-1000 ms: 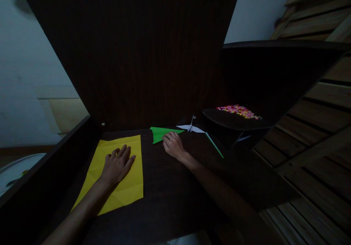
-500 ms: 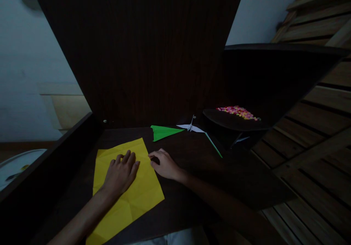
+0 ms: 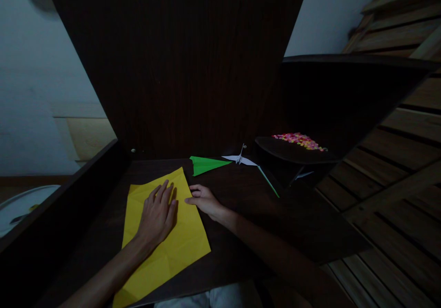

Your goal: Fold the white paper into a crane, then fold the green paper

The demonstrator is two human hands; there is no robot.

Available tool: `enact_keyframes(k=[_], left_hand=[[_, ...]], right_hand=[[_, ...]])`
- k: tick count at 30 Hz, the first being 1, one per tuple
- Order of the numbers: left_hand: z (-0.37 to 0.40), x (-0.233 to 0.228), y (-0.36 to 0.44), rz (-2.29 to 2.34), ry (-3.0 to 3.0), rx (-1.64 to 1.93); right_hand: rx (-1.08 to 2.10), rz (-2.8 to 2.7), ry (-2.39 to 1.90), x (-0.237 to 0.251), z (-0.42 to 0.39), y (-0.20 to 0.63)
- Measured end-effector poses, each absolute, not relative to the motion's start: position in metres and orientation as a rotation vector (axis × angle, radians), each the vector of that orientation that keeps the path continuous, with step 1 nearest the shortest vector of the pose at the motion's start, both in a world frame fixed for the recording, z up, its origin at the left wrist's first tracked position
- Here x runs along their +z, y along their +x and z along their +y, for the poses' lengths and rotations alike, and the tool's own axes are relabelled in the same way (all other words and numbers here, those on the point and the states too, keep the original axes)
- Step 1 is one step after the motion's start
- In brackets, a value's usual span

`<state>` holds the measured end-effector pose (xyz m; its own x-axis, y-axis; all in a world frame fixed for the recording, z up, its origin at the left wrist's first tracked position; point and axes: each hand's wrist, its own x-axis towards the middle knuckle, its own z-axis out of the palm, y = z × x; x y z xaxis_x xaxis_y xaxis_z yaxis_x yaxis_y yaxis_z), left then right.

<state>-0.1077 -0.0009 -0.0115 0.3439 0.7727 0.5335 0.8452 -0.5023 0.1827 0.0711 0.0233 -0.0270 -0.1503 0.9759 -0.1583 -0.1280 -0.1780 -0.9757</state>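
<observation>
Since a moment ago the yellow sheet (image 3: pixel 165 239) has turned a little further, its far corner now nearer the green paper plane (image 3: pixel 206 165). One dark surface (image 3: pixel 248 207) carries one yellow sheet, one green plane and one white paper crane (image 3: pixel 240 159). The left hand (image 3: pixel 157 214) lies flat and open on the sheet; the right hand (image 3: pixel 204 200), fingers loosely curled, touches its right edge. The sheet's near corner is cut off; the coloured bits (image 3: pixel 298 139) are too dim to count.

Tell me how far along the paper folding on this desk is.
Done: a folded green paper piece and a small white paper crane lie at the back of the desk. In hand: the yellow sheet, creased but lying open and flat, left hand pressed on it, right hand at its right edge. Left: the yellow sheet shows no folded shape yet.
</observation>
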Motion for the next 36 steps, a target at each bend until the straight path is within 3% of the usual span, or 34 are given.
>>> enact_keyframes(k=[13, 19, 24, 30, 36], left_hand=[[0.032, 0.022, -0.119, -1.587, -2.342, -1.425], [0.057, 0.023, -0.114, -2.020, -2.145, -1.990], [0.060, 0.015, -0.096, -2.287, -2.566, -2.507], [0.047, 0.007, -0.091, -2.610, -2.797, -2.295], [0.045, 0.000, -0.096, -2.615, -2.819, -2.276]], right_hand=[[1.450, -1.186, -1.003, 0.003, 0.026, 0.134], [1.322, -1.121, -0.985, 0.007, 0.032, 0.166], [1.252, -1.075, -0.994, 0.000, 0.037, 0.179], [1.255, -1.040, -1.014, -0.014, 0.038, 0.181], [1.306, -1.030, -1.075, -0.019, 0.034, 0.186]])
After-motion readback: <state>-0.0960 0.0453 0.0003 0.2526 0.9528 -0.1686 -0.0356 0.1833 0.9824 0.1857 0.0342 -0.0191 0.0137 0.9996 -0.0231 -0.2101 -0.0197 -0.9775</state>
